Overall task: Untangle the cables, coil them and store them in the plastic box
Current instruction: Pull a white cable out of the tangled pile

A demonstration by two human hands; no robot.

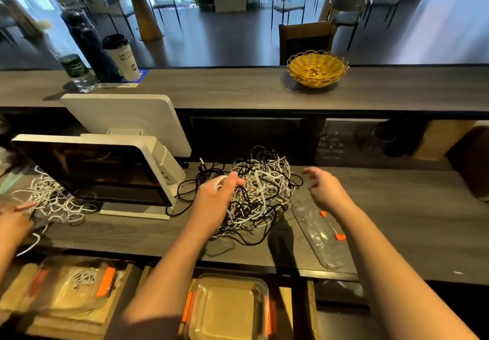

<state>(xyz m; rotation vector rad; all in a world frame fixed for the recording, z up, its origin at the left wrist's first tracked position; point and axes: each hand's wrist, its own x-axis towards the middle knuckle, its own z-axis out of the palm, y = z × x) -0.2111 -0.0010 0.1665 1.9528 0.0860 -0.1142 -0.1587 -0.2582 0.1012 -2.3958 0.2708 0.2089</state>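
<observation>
Centrally, left hand (215, 197) fingers curled round white cable (219, 182) (tangle (260, 194) beside); right hand (321, 189) fingers spread.

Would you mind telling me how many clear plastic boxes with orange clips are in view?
2: one empty plastic box below the counter edge between the forearms, another box lower left holding white cable. A loose lid lies on the counter. More may be hidden.

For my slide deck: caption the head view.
Left hand grips a white cable from the tangled pile; right hand hovers open.
</observation>
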